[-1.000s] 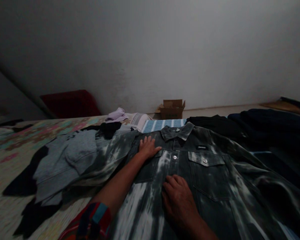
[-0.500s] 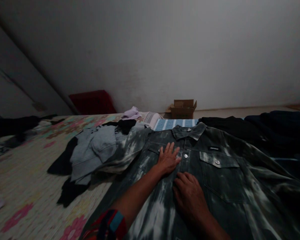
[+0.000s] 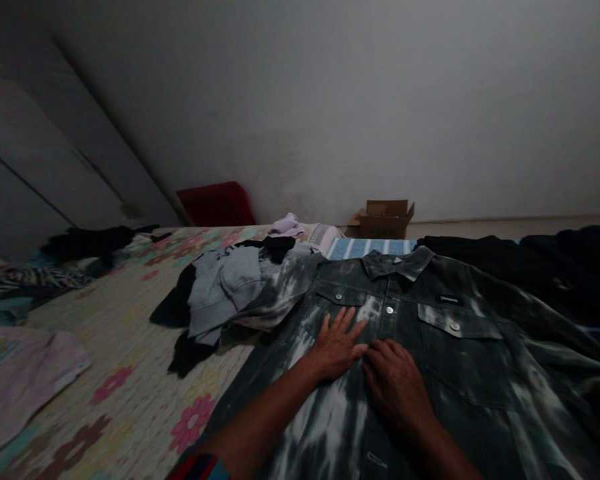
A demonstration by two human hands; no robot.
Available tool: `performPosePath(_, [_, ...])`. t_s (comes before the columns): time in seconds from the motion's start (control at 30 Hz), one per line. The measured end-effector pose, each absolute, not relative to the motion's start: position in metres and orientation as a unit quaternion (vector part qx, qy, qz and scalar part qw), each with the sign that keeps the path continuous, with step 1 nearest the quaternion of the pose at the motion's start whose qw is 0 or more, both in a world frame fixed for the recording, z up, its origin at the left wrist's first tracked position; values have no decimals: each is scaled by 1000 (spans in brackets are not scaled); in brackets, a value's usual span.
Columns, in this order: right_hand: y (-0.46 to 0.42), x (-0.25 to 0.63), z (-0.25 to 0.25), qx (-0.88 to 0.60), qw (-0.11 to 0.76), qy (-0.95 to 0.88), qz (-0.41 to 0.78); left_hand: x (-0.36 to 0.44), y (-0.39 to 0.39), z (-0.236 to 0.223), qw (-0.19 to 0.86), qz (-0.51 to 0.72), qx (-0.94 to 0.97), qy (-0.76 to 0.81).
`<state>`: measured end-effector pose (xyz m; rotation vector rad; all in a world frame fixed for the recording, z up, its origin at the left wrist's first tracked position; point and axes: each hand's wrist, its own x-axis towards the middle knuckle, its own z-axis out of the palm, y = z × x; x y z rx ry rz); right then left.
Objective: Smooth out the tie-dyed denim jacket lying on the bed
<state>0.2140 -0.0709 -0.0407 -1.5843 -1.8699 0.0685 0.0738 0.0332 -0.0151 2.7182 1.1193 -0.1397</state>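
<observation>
- a dark tie-dyed denim jacket (image 3: 430,373) lies front-up and spread flat on a bed with a floral sheet (image 3: 105,347), its collar pointing away from the person, towards the wall
- the left hand (image 3: 337,343) rests palm-down on the jacket just left of the button placket, below the left chest pocket, fingers spread flat and gripping nothing
- the right hand (image 3: 395,383) lies palm-down on the jacket right at the placket, its fingertips almost touching the left hand; the fingers are loosely bent and pressed on the cloth, closed on nothing
- a metal button (image 3: 389,310) on the placket sits just beyond both hands, towards the collar
- the jacket's left sleeve runs out over a heap of grey and black clothes (image 3: 220,293) lying just left of the jacket
- a blue striped cloth (image 3: 360,248) peeks out from under the jacket's collar
- a pale lilac garment (image 3: 285,225) lies beyond the jacket's left shoulder, near the wall
- dark folded clothes (image 3: 530,257) are piled just right of the jacket's collar and shoulder
- an open cardboard box (image 3: 384,219) stands on the floor beyond the jacket, against the wall
- a red cushion (image 3: 215,203) leans at the wall, well left of the box and far from the jacket
- a pink floral cloth (image 3: 25,373) lies well apart to the left of the jacket, at the near edge of the bed
</observation>
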Motion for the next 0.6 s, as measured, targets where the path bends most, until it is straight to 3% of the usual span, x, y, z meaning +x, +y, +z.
performPosePath(0.3, [-72, 214, -44, -617, 328, -715, 39, 12, 60, -6, 50, -15, 849, 525])
performPosePath(0.6, [-72, 216, -40, -611, 332, -717, 47, -34, 75, 12, 70, -96, 884, 453])
